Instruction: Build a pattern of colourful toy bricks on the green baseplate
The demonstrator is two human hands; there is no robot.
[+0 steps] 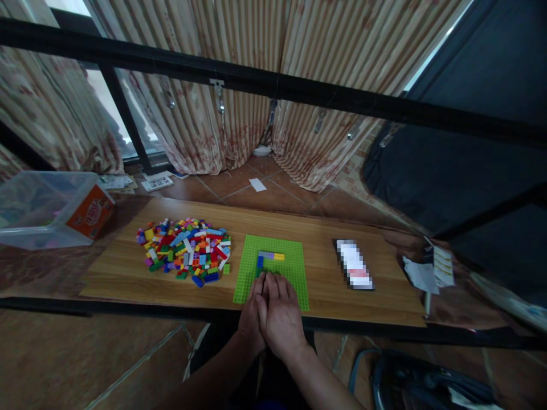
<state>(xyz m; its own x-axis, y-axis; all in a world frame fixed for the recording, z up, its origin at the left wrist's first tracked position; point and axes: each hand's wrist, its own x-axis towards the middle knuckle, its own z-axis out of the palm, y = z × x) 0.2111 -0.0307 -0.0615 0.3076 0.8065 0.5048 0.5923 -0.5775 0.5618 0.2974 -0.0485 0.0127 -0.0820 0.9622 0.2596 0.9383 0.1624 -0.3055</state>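
A green baseplate (294, 273) lies on the wooden board in front of me. On it a row of grey, lilac and yellow bricks (272, 256) meets a blue brick (260, 262) at the left corner. A dark green brick (258, 273) follows below the blue one, partly covered by fingertips. My left hand (251, 316) and my right hand (281, 310) are pressed together over the near part of the baseplate. The right hand's fingers overlap the left's at the dark green brick. Both hands look closed, and whatever is under or between their fingers is hidden.
A pile of mixed bricks (188, 250) spreads left of the baseplate. A phone with a blurred screen (354, 265) lies to the right. A clear plastic box (47, 210) stands at far left. A black bar (273, 85) crosses above; papers (423, 273) lie far right.
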